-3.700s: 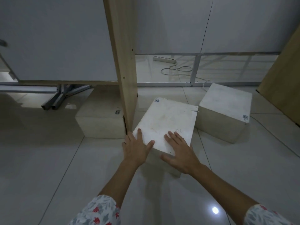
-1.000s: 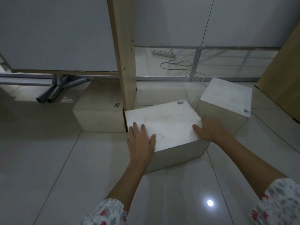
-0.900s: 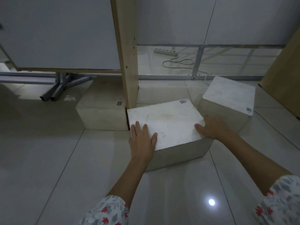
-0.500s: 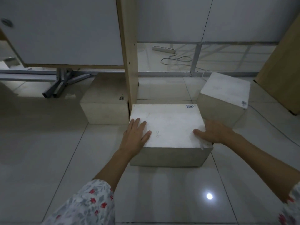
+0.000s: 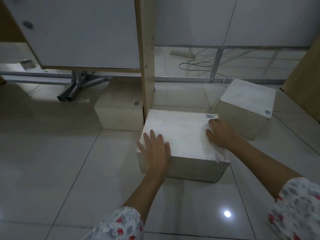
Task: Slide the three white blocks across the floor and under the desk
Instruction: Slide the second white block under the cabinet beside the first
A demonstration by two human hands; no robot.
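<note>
Three white blocks lie on the tiled floor. The left block (image 5: 121, 115) sits in shadow under the desk, left of the desk's wooden upright panel (image 5: 147, 63). The middle block (image 5: 183, 134) lies square just right of that panel, its far left corner almost against it. My left hand (image 5: 155, 149) rests flat on its near left corner, fingers apart. My right hand (image 5: 220, 134) lies over the right edge of its top, near a small blue sticker. The right block (image 5: 247, 103) stands skewed farther right, apart from both hands.
A white desk front panel (image 5: 83, 32) hangs at the left above folded metal legs (image 5: 74, 89). A power strip (image 5: 182, 54) and its cable lie behind a low metal rail (image 5: 216, 66). A wooden board (image 5: 306, 80) leans at the right.
The middle block has turned from skewed to square beside the wooden panel. My right hand has gone from its near edge to its right edge; my left hand stays on the near left corner.
</note>
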